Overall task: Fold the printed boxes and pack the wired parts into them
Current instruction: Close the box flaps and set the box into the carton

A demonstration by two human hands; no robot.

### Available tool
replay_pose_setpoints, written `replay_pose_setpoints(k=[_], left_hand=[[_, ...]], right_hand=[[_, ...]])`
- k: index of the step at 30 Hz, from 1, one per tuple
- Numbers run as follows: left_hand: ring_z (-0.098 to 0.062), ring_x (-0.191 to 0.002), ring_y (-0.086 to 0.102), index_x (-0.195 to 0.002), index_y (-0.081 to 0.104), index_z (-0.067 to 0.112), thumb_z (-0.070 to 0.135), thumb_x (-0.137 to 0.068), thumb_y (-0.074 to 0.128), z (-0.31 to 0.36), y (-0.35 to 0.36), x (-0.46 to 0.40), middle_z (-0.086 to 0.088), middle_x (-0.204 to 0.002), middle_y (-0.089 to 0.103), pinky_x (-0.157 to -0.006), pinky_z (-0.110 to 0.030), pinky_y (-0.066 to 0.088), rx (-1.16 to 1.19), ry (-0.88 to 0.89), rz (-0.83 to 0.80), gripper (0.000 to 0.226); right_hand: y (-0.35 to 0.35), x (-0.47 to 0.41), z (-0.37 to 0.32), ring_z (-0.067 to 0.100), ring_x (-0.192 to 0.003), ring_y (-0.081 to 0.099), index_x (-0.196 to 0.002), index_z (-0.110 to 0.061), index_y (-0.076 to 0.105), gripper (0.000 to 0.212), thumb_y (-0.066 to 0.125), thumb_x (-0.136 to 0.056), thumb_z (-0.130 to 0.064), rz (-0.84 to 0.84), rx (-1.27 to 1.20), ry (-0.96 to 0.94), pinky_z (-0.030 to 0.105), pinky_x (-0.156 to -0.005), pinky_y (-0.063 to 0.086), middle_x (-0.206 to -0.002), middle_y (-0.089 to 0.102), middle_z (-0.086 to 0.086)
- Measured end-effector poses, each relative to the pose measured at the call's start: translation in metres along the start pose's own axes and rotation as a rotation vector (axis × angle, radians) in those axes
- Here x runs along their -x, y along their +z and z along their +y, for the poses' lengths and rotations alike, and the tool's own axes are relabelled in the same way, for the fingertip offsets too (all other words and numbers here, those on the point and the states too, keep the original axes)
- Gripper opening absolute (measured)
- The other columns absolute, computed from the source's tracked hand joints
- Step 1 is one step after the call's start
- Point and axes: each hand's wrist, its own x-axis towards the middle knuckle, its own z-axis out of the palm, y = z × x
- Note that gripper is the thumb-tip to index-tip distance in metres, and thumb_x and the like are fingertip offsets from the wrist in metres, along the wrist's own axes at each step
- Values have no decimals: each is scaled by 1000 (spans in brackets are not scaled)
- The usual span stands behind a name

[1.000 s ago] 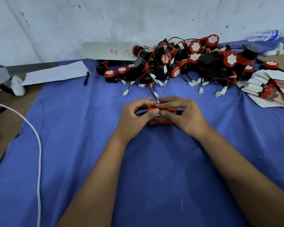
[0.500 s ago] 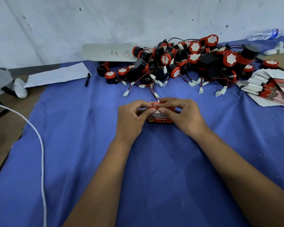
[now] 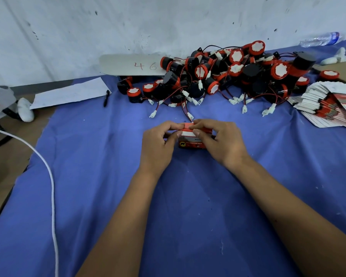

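Observation:
A small red printed box (image 3: 191, 141) stands on the blue cloth (image 3: 168, 196) at the centre. My left hand (image 3: 159, 145) grips its left side, thumb on the top flap. My right hand (image 3: 220, 141) grips the right side, with fingers curled over the white-and-red top flap. What is inside the box is hidden. Behind it lies a heap of black-and-red wired parts (image 3: 228, 74) with white connectors. A fanned stack of flat printed boxes (image 3: 328, 104) lies at the right.
A grey board marked "46" (image 3: 132, 64) leans at the wall. A paper sheet (image 3: 72, 92) and a black pen (image 3: 106, 97) lie at the back left. A white cable (image 3: 48, 176) runs down the left side. A plastic bottle (image 3: 320, 39) lies at the far right.
Both hands stay on the box; the fingers have shifted a little over the top flap, which now shows more white and lies lower.

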Motion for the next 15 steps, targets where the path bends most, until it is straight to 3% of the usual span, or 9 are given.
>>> replay_pose_setpoints(k=[3, 4, 8, 12, 15], left_hand=[[-16, -85, 75, -97, 78, 26, 6, -94, 69, 2, 2, 2, 12, -97, 78, -51, -30, 56, 94, -120, 66, 22], [-17, -86, 76, -94, 78, 25, 9, -93, 71, 3, 3, 2, 11, -96, 78, -51, -29, 56, 117, -158, 99, 18], [-23, -89, 76, -81, 78, 12, 13, -88, 79, 4, 7, 2, 1, -86, 78, -80, -47, 61, 144, -259, 135, 7], [-18, -82, 76, -74, 77, 15, 17, -87, 81, 7, 9, 3, 5, -79, 78, -65, -47, 57, 82, -257, 102, 14], [-16, -84, 75, -81, 75, 15, 8, -85, 81, 4, 5, 2, 4, -86, 78, -72, -47, 60, 120, -246, 39, 10]], right_hand=[[1, -3, -2, 12, -90, 68, -99, -34, 73, 17, 61, -91, -40, 6, 34, 17, 42, -80, 56, -99, 76, -10], [2, -3, -3, 12, -89, 68, -100, -34, 72, 17, 59, -91, -41, 5, 58, 17, 42, -79, 56, -98, 76, -11], [5, -4, -4, 15, -88, 68, -93, -31, 68, 19, 58, -85, -45, 21, 112, 25, 42, -76, 57, -99, 75, -12], [5, -3, -5, 15, -87, 69, -84, -29, 69, 21, 70, -80, -49, 80, 111, 37, 39, -76, 56, -94, 75, -11], [6, -2, -6, 16, -82, 66, -87, -28, 66, 16, 71, -86, -44, 63, 172, -1, 37, -72, 53, -89, 73, -11]])
